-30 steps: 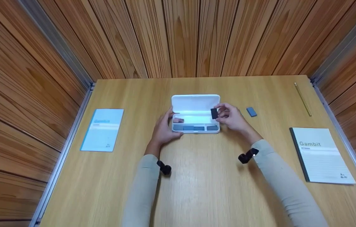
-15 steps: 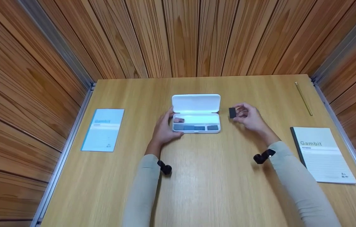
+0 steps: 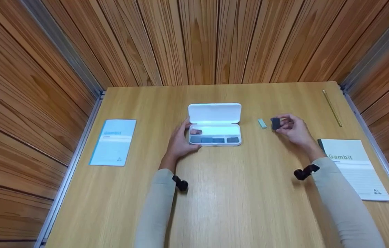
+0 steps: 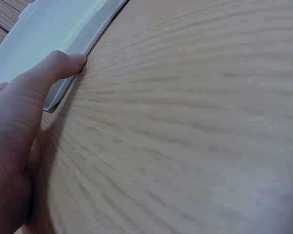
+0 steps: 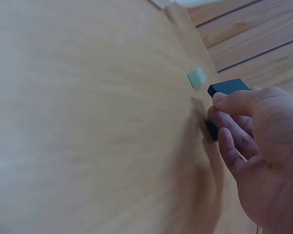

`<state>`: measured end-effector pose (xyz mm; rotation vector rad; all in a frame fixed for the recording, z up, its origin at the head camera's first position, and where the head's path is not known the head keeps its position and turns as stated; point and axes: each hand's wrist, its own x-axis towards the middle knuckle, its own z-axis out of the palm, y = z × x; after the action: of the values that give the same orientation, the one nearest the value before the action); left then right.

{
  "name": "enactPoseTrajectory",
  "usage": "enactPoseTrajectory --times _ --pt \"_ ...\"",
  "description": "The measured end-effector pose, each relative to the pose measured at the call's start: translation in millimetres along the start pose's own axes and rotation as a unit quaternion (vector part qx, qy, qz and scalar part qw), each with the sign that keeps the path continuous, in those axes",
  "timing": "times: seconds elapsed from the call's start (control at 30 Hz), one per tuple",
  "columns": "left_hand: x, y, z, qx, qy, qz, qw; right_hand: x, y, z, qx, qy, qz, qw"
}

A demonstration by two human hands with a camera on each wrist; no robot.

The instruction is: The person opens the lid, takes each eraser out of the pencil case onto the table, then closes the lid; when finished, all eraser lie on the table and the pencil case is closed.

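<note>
A white pencil case [image 3: 215, 129] stands lid up in the middle of the table. My left hand [image 3: 179, 139] grips its left end, the thumb on the front edge as the left wrist view shows. A pink piece [image 3: 196, 131] lies at the left inside it, and dark bluish pieces [image 3: 206, 140] fill the front row. Right of the case, my right hand [image 3: 294, 131] pinches a black eraser [image 3: 276, 123] above the table between thumb and fingers. A pale green eraser [image 3: 262, 123] lies just left of it. In the right wrist view a dark piece [image 5: 212, 130] shows partly behind the fingers.
A light blue notebook [image 3: 112, 142] lies at the left. On the right is a white notebook [image 3: 359, 172] with a dark spine, partly under my right sleeve in the head view. A gold pencil [image 3: 332, 107] lies at the back right. Wooden walls [image 3: 201, 41] bound the table.
My right hand has carried the black eraser rightward, away from the pencil case. The pale green eraser has come into view, and the blue eraser seen earlier is now hidden. My left hand stays put.
</note>
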<state>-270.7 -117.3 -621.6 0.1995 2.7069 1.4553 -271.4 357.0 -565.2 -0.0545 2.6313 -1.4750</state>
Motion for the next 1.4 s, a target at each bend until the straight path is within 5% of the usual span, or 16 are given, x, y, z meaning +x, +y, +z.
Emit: enactPoseTrajectory --times 0.67,0.87,1.4 --pt "-0.5 0.9 1.3 0.000 0.006 -0.007 1.0000 -4 31 -22.0 -0.036 0.039 0.033 0.998" --pt "-0.2 1.2 0.2 0.005 0.003 0.003 1.0000 -4 31 -20.0 -0.052 0.051 0.004 0.997" --pt "0.3 -0.1 0.1 -0.002 0.004 -0.008 1.0000 -5 16 -17.1 -0.056 0.020 0.004 0.998"
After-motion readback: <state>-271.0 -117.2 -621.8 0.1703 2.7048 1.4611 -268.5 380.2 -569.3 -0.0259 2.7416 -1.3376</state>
